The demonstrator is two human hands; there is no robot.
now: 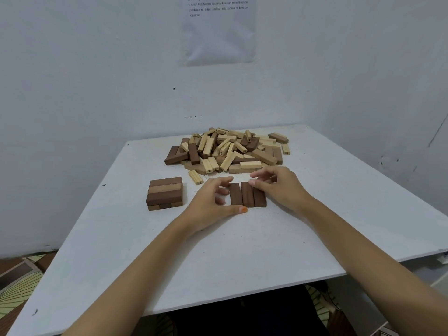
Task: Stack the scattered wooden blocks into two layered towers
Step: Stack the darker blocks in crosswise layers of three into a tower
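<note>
Three dark brown blocks lie side by side on the white table, a small gap left of the middle one. My left hand curves beside the left block, thumb stretched along the table at the row's near end, its blurred fingers holding nothing. My right hand rests over the right block, fingertips touching the far ends of the row. A low two-layer tower of brown and tan blocks stands to the left. The scattered pile of light and dark blocks lies behind.
One light block lies loose between the pile and the row. The table sits in a corner, with walls close behind and to the right. A paper sheet hangs on the back wall. Patterned floor shows at lower left.
</note>
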